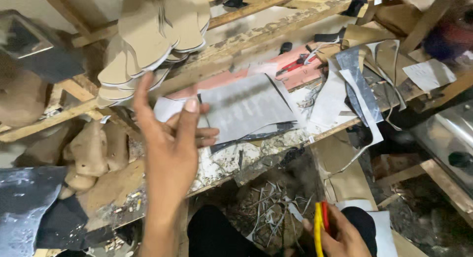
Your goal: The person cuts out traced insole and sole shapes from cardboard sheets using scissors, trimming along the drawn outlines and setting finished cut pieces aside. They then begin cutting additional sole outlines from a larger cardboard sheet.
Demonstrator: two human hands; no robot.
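The left hand (170, 144) is raised in the middle left of the frame, fingers spread and slightly curled, gripping nothing. Its fingertips lie over the left edge of a grey sheet (246, 107) that rests flat on the counter (231, 161); whether they actually press on it I cannot tell. Just above that hand, at the upper left, a fanned stack of tan sole-shaped cutouts (152, 35) sits blurred against a wooden rail (256, 38).

The right hand (342, 235) sits at the bottom edge, right of centre, closed around a tool with yellow and red handles (320, 227); only the handles show, so the kind of tool is unclear. The 2 hands are well apart.

Pink sheets (295, 72) lie behind the grey sheet, and a heap of white and silvery offcuts (354, 84) spreads across the right end of the counter. Below the counter edge, thin pale trimmings (268, 208) litter the floor. At the left, brown lumpy pieces (91, 151) rest beside a dark speckled sheet (24, 208) in the lower left corner.
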